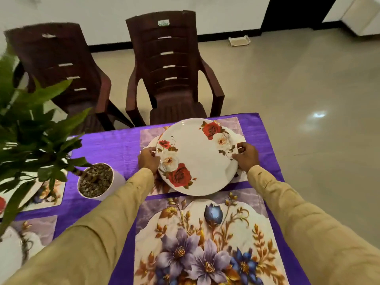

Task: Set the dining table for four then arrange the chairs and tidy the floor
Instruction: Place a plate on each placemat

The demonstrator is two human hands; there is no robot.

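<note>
While our left hand and right hand grip opposite rims of the rose plate, we hold it over the far placemat on the purple tablecloth, with a nearer placemat beneath our sleeves, a potted plant to the left and two brown chairs beyond.

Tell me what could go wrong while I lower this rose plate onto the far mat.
1. The left hand and right hand grip the rose plate only at its rim; it may slip.
2. Its near edge overlaps the near mat, so it might land off-centre on the far mat.
3. The left sleeve passes close to the plant pot and could nudge it.
</note>
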